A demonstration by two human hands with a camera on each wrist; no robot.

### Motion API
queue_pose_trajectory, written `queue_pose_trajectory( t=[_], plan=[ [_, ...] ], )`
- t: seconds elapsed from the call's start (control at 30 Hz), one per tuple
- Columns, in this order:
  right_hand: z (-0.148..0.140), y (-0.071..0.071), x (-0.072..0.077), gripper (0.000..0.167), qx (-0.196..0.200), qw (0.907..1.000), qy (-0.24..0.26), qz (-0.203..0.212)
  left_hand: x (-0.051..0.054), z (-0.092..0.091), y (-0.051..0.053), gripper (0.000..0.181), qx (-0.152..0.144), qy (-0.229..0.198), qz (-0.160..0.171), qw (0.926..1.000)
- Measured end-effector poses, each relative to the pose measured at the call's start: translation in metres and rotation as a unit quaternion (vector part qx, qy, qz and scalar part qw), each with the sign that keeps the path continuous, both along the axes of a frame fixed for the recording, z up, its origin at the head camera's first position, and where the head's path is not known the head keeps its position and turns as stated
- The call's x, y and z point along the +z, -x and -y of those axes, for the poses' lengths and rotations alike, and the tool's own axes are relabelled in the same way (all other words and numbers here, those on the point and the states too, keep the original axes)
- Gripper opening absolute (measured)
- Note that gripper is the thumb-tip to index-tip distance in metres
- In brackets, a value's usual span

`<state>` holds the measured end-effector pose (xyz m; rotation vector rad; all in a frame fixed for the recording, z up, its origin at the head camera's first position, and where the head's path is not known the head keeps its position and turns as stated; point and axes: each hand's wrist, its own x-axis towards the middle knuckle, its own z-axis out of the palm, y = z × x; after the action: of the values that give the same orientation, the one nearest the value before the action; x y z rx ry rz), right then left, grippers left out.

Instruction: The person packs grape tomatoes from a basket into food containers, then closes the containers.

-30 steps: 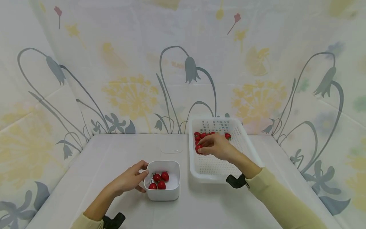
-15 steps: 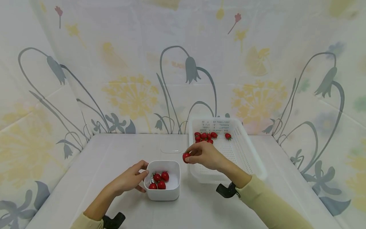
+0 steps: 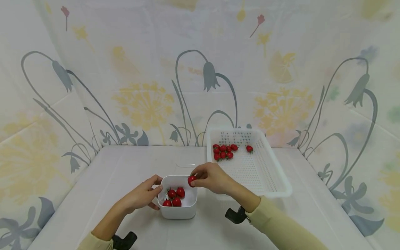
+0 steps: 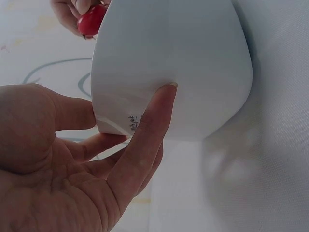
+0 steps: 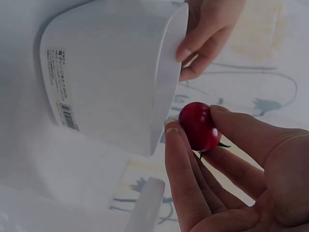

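Between thumb and fingertips my right hand (image 3: pixel 214 178) pinches a cherry tomato (image 3: pixel 191 181) at the right rim of a small white square container (image 3: pixel 179 212). Its green stem end shows in the right wrist view, where the tomato (image 5: pixel 199 126) is just outside the opening. My left hand (image 3: pixel 140 196) holds the container's left side: the thumb (image 4: pixel 75 113) is at the rim and the other fingers lie against the outer wall. Several cherry tomatoes (image 3: pixel 176 201) lie inside the container.
A white perforated basket (image 3: pixel 282 177) stands to the right, with several cherry tomatoes (image 3: pixel 223 148) grouped at its back left and one (image 3: pixel 249 149) apart. A faint clear rounded outline (image 3: pixel 184 166) lies on the white table behind the container. A flower-printed cloth (image 3: pixel 140 69) hangs behind.
My right hand has carried the cherry tomato left and toward me, from over the basket to the container's rim. The left hand and the container have stayed in place.
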<state>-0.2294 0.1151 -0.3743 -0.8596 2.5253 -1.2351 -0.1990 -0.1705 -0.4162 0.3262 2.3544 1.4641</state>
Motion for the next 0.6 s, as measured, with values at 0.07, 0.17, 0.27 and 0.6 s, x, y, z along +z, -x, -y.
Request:
queue_pose_trajectory(
  t=[0.07, 0.17, 0.27, 0.6],
  plan=[
    [0.004, -0.001, -0.002, 0.022, 0.003, 1.0, -0.006, -0.003, 0.0, 0.0, 0.0, 0.03, -0.001, -0.001, -0.001, 1.0],
    [0.01, -0.002, -0.005, 0.024, 0.004, 0.9999, -0.012, -0.008, -0.001, 0.0, 0.0, 0.03, -0.003, -0.002, -0.002, 1.0],
    [0.016, -0.002, -0.007, 0.025, 0.005, 0.9999, -0.012, -0.009, -0.001, 0.001, 0.001, 0.029, -0.005, -0.003, -0.002, 1.0],
    [0.034, 0.0, -0.018, 0.022, 0.016, 0.9996, -0.016, -0.018, 0.001, 0.001, 0.001, 0.028, -0.01, -0.003, 0.001, 0.9999]
  ],
)
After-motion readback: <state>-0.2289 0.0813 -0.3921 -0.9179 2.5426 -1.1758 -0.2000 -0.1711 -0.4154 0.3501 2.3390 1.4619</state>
